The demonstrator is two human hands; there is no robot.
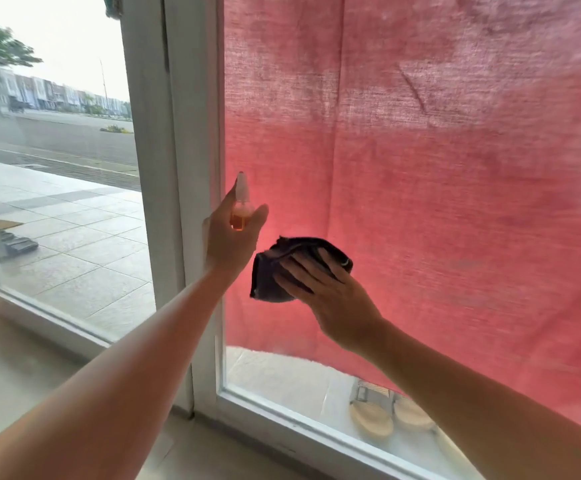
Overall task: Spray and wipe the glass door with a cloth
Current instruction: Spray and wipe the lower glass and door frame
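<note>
The glass door [420,168] fills the right of the view in a white frame, with a red fabric hanging behind the pane. My left hand [228,237] grips a small spray bottle [241,202] with a white top and amber liquid, held upright near the door's left edge. My right hand [330,292] presses a crumpled dark cloth [275,268] flat against the glass just right of the bottle, fingers spread over it.
A white door frame post [192,133] separates this pane from a clear glass panel [57,202] on the left that looks onto a tiled pavement and a street. A pair of sandals [386,410] lies outside behind the lower glass. The pale floor [22,393] runs along the sill.
</note>
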